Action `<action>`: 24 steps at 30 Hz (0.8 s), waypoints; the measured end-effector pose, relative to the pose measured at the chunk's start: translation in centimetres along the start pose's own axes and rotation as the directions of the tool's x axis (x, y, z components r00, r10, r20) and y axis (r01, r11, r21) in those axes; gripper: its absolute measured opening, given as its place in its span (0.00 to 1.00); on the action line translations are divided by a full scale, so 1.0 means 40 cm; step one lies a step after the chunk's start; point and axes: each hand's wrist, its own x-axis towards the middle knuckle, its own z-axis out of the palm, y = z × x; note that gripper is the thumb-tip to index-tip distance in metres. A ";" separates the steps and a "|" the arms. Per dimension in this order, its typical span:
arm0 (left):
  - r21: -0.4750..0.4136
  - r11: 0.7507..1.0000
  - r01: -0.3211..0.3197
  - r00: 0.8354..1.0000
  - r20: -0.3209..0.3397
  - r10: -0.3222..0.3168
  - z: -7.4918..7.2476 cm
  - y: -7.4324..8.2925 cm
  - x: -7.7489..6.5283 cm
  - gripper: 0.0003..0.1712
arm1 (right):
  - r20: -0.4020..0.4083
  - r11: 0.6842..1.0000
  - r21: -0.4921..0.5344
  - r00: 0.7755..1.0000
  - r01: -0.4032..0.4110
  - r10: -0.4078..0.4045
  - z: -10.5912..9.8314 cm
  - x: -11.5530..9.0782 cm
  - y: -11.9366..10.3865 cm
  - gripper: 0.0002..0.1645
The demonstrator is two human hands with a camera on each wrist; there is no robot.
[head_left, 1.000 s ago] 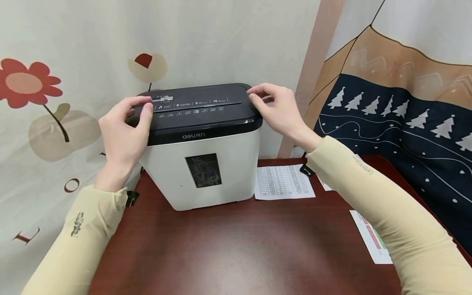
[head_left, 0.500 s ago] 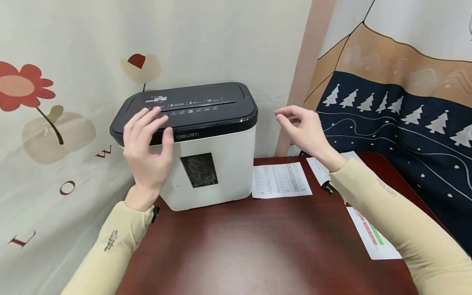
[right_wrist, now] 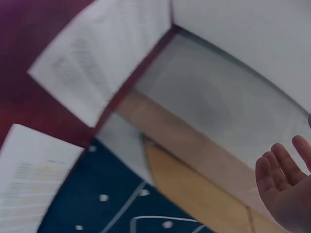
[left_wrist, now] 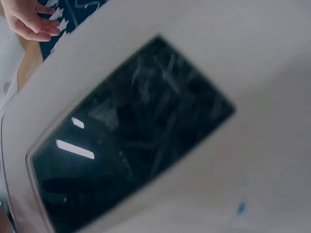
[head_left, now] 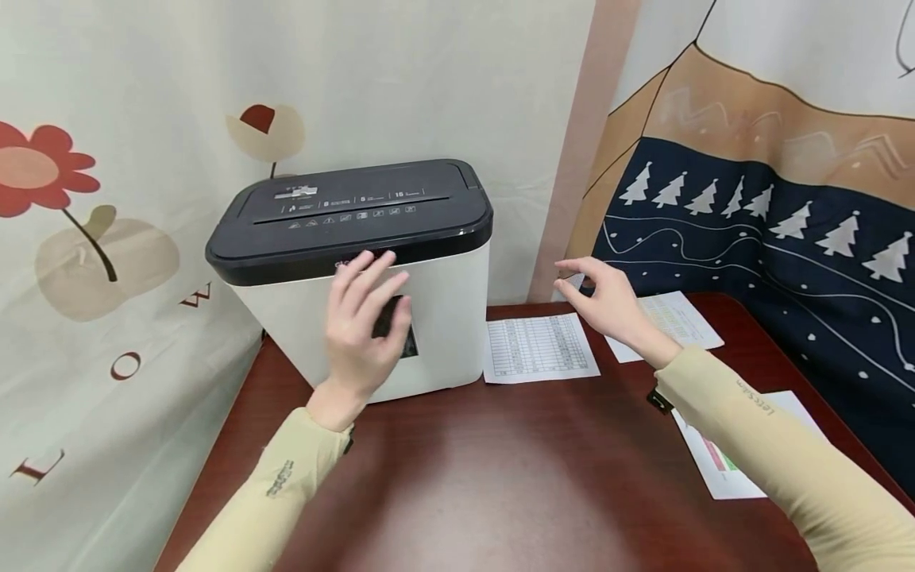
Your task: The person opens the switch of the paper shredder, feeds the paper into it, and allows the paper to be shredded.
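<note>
A paper shredder (head_left: 452, 318) with a white body and black top stands at the back left of the table. My left hand (head_left: 366, 326), fingers spread and loosely bent, is in front of its front panel and covers part of the window; whether it touches the panel cannot be told. Paper shreds show behind the dark window (left_wrist: 146, 121) in the left wrist view. To the right of the shredder, my right hand (head_left: 606, 300) hangs in the air with thumb and fingers apart, holding nothing. Below it lies a printed table sheet (head_left: 542, 348), its edge beside the shredder.
A second printed sheet (head_left: 682, 318) lies farther right, partly behind my right hand and wrist. Another sheet (head_left: 715, 461) with coloured bars is partly under my right forearm in the view. Printed curtains (head_left: 529, 119) hang behind the brown table (head_left: 457, 477).
Both hands have come off the shredder's top edges. My left hand has moved right and down in front of the body; my right hand has moved right and down, away from the shredder.
</note>
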 end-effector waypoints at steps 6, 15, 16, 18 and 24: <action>-0.009 0.994 -0.111 0.983 0.143 0.111 0.039 0.012 -0.042 0.19 | 0.126 0.993 -0.112 0.991 -0.035 0.049 0.036 -0.028 0.077 0.27; -0.015 0.989 -0.150 0.896 0.420 0.142 0.097 0.036 -0.143 0.15 | 0.276 0.959 -0.279 0.954 -0.037 0.118 0.101 -0.084 0.196 0.32; -0.009 0.990 -0.142 0.879 0.460 0.130 0.102 0.041 -0.156 0.16 | 0.297 0.954 -0.297 0.947 -0.031 0.123 0.108 -0.090 0.202 0.33; 0.005 0.992 -0.125 0.837 0.538 0.103 0.113 0.051 -0.181 0.18 | 0.339 0.945 -0.325 0.930 -0.026 0.142 0.122 -0.102 0.213 0.35; 0.090 0.994 0.061 0.650 0.752 -0.108 0.141 0.083 -0.244 0.20 | 0.415 0.921 -0.387 0.883 -0.049 0.221 0.153 -0.126 0.235 0.39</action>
